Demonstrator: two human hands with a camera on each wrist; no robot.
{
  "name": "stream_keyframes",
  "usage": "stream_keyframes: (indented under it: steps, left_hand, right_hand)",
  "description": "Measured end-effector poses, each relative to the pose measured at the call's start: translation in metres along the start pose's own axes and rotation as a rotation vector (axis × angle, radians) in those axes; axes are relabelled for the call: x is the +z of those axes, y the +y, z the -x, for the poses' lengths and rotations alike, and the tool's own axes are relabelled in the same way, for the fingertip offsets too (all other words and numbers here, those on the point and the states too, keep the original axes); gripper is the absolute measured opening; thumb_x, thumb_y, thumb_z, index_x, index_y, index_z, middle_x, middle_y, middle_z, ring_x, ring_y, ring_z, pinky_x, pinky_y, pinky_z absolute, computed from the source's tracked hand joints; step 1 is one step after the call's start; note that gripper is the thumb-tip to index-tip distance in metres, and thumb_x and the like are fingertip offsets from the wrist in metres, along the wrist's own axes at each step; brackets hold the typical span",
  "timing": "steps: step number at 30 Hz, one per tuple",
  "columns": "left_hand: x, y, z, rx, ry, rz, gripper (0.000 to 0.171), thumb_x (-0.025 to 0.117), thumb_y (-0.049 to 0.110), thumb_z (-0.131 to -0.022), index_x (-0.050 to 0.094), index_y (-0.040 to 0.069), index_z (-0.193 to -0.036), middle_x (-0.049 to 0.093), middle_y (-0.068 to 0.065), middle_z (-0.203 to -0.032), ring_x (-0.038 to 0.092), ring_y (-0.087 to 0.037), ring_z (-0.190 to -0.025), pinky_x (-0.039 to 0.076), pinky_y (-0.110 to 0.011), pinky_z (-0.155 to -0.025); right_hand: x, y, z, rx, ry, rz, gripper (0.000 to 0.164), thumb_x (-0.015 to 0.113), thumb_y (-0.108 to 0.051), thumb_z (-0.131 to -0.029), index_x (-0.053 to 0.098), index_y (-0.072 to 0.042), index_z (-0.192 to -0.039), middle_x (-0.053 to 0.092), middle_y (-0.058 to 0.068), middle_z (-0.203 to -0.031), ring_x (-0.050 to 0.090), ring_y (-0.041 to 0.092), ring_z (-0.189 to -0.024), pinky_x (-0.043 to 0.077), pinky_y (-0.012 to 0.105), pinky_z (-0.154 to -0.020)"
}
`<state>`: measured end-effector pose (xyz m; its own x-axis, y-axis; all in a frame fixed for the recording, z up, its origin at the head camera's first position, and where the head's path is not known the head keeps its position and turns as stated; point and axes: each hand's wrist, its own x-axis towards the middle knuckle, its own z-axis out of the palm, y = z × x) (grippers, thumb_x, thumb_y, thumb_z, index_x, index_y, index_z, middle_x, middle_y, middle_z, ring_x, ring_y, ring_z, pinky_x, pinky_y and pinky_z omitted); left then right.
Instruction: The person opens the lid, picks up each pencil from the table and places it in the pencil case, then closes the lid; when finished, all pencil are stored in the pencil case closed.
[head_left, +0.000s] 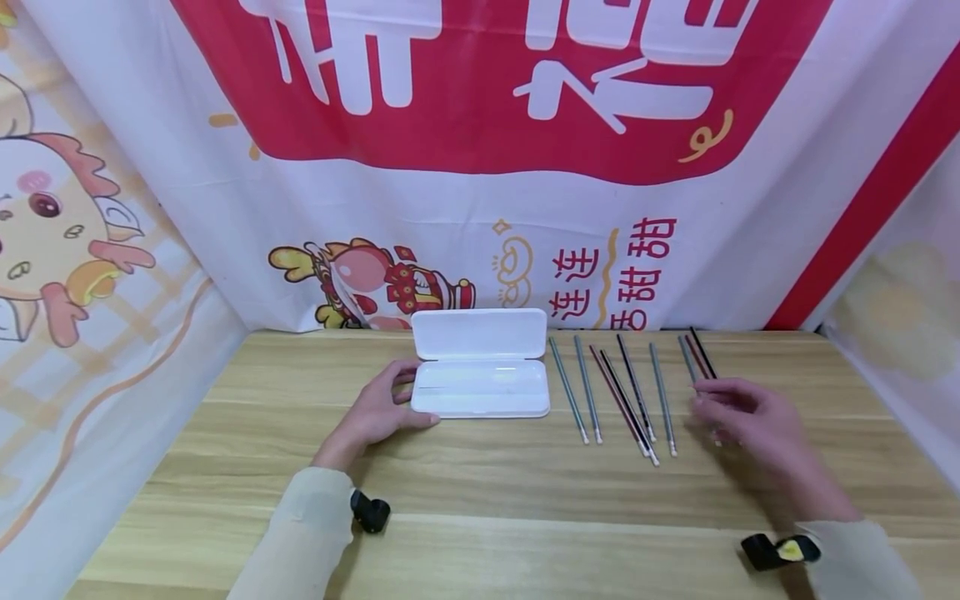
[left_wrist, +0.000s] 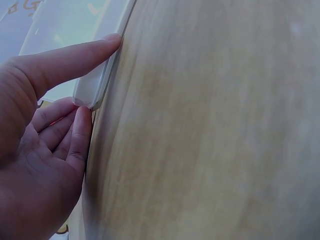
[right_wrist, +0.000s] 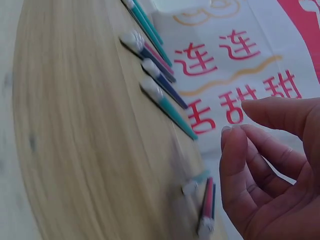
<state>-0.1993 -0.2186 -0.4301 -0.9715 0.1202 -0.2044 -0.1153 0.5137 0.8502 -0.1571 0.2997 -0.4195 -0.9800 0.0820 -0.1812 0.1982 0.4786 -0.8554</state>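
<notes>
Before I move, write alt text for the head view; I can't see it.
A person's left hand holds the left end of an open white case on a wooden table. The right hand hovers by the rightmost pencils; more pencils lie between.

The right hand (right_wrist: 277, 157), a gap between its thumb and forefinger, is near teal, pink and dark pencils (right_wrist: 172, 114) on a wood-grain table (right_wrist: 85, 125) beside white cloth (right_wrist: 212, 37) with red characters (right_wrist: 240, 46)

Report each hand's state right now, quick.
Left hand: holding the white case at its left end.
Right hand: open, thumb and forefinger apart, holding nothing, by the pencils.
</notes>
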Motion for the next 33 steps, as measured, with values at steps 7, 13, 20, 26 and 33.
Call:
stream_keyframes:
  steps: [7,13,20,26,33]
  left_hand:
    - [-0.001,0.000,0.000,-0.005,0.000,-0.005,0.090,0.093,0.021,-0.087,0.043,0.014,-0.161,0.044,-0.019,-0.168,0.049,-0.043,-0.152,0.044,-0.056,-0.125]
    - [-0.001,0.000,0.000,0.000,-0.002,-0.001,0.090,0.093,0.021,-0.087,0.043,0.014,-0.161,0.044,-0.019,-0.168,0.049,-0.044,-0.152,0.044,-0.056,-0.125]
    - [0.000,0.000,0.000,-0.003,0.000,-0.003,0.090,0.093,0.020,-0.086,0.043,0.014,-0.161,0.044,-0.020,-0.168,0.049,-0.044,-0.152,0.044,-0.056,-0.125]
    - [0.001,0.002,0.001,-0.002,0.000,-0.008,0.090,0.093,0.019,-0.086,0.043,0.013,-0.160,0.044,-0.020,-0.167,0.049,-0.044,-0.152,0.044,-0.056,-0.125]
    - [0.001,0.005,0.002,0.012,0.009,-0.050,0.086,0.092,0.017,-0.087,0.046,0.011,-0.159,0.046,-0.021,-0.166,0.052,-0.044,-0.150,0.046,-0.055,-0.123]
  right_hand:
    - [-0.031,0.018,0.003,0.001,0.047,-0.096,0.031,0.073,-0.035,-0.104,0.071,-0.021,-0.131,0.073,-0.026,-0.099,0.073,0.003,-0.087,0.065,0.025,-0.076]
    - [-0.041,0.030,0.000,0.049,0.061,-0.044,0.056,0.071,-0.036,-0.106,0.059,0.002,-0.146,0.070,-0.029,-0.095,0.071,0.000,-0.086,0.065,0.025,-0.075]
    - [-0.044,0.036,-0.003,0.103,0.040,0.007,0.069,0.071,-0.039,-0.105,0.051,0.006,-0.153,0.067,-0.032,-0.093,0.070,0.000,-0.084,0.063,0.025,-0.074]
    - [-0.044,0.036,-0.004,0.121,0.036,0.068,0.067,0.073,-0.038,-0.103,0.054,0.006,-0.150,0.071,-0.023,-0.096,0.069,0.003,-0.082,0.062,0.027,-0.071]
    - [-0.039,0.033,-0.006,0.161,0.042,0.134,0.069,0.077,-0.043,-0.100,0.057,0.004,-0.147,0.074,-0.001,-0.106,0.066,0.012,-0.082,0.060,0.029,-0.068]
